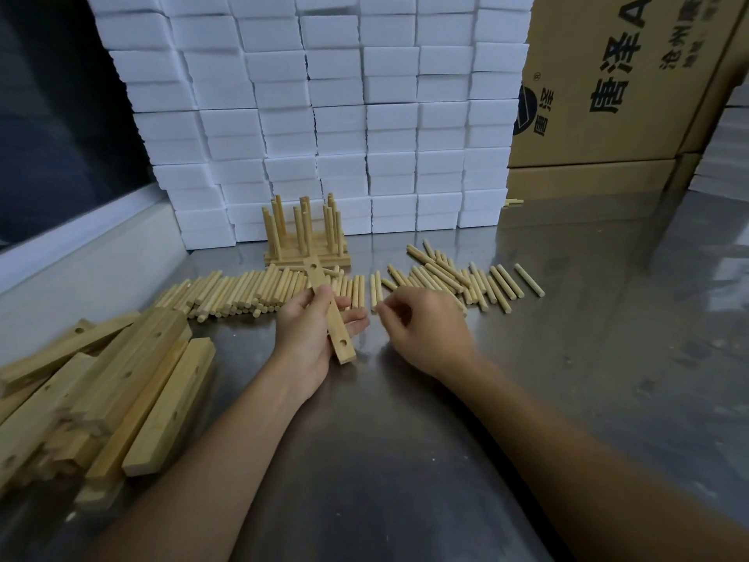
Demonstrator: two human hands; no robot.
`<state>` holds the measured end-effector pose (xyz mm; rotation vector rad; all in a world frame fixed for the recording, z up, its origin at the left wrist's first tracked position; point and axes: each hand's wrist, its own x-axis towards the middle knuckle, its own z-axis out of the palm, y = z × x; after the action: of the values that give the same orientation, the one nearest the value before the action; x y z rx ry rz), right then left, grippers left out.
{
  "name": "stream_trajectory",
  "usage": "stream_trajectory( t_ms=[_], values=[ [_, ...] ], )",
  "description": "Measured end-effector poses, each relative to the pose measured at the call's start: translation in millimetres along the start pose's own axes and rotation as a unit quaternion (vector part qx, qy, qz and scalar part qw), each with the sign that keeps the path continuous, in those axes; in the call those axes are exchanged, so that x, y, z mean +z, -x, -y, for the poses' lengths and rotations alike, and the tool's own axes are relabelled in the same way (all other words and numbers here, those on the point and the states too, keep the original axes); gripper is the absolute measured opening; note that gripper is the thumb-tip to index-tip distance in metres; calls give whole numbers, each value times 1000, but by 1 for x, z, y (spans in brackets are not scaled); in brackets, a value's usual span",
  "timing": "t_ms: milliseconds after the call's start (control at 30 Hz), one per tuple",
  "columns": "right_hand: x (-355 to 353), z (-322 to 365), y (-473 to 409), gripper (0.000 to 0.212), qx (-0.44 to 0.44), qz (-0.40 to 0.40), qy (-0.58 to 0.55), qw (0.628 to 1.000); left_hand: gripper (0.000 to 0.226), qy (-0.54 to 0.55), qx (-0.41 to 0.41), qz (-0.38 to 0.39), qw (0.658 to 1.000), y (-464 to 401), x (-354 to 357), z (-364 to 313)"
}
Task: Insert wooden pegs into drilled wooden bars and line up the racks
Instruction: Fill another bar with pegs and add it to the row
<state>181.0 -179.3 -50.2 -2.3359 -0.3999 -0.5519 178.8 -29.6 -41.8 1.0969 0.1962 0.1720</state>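
Observation:
My left hand (312, 338) grips a drilled wooden bar (342, 346) that points away from me, a hole showing near each end. My right hand (421, 330) lies just right of it, fingertips curled at the near end of a loose peg (376, 292) on the table. Whether the fingers pinch that peg I cannot tell. Loose pegs lie in a wide row across the table, a dense batch (239, 292) on the left and a scattered batch (466, 277) on the right. Finished racks (306, 237) with upright pegs stand behind them.
A heap of drilled bars (121, 391) fills the left of the steel table (587, 338). Stacked white foam blocks (344, 115) form a wall at the back. Cardboard boxes (608, 95) stand at the back right. A dark window sits at the left.

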Motion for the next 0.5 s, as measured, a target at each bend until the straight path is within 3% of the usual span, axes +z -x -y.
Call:
stream_trajectory(
  t_ms=[100,233,367,500],
  values=[
    [-15,-19,-7,19,46,-40,77,995,17,-34,9,-11,999,0,0,1],
    [-19,-35,-11,37,122,2,205,971,16,-60,10,-7,998,-3,-1,3],
    [-10,-30,-19,37,101,-13,239,966,16,-47,9,-1,999,-2,-1,3],
    [-3,-25,-21,24,93,-2,257,962,17,-57,15,5,998,-1,0,4]
  ],
)
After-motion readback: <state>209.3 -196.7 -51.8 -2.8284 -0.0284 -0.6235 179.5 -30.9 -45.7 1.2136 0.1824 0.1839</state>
